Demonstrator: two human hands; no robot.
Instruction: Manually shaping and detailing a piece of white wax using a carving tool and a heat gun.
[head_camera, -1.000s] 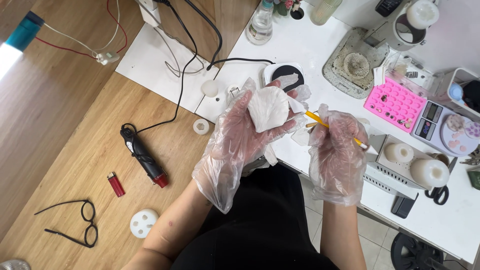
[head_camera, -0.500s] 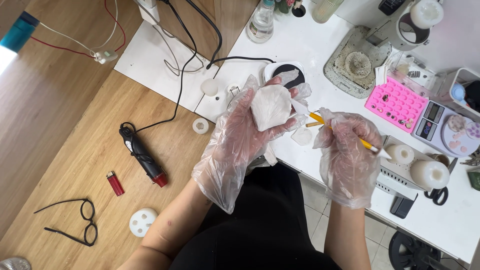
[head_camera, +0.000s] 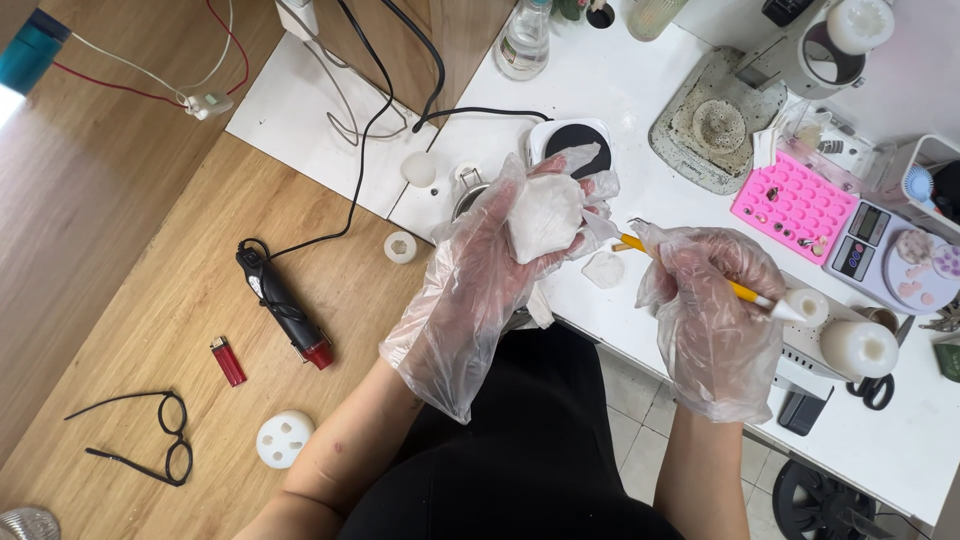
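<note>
Shell-shaped white casting (head_camera: 543, 218) sits cupped in the gloved left hand (head_camera: 480, 275), raised over the white table's (head_camera: 640, 110) near edge. Right hand (head_camera: 712, 300) (gripping a yellow-handled tool (head_camera: 745, 293)) has drawn rightward, away from the casting, pausing the trimming.

Your left hand (head_camera: 500, 255), gloved in loose clear plastic, is raised palm-up with its fingers (head_camera: 590, 185) curled closed. Your right hand (head_camera: 715, 300), gloved too, is clenched in a fist, forearms bare.
</note>
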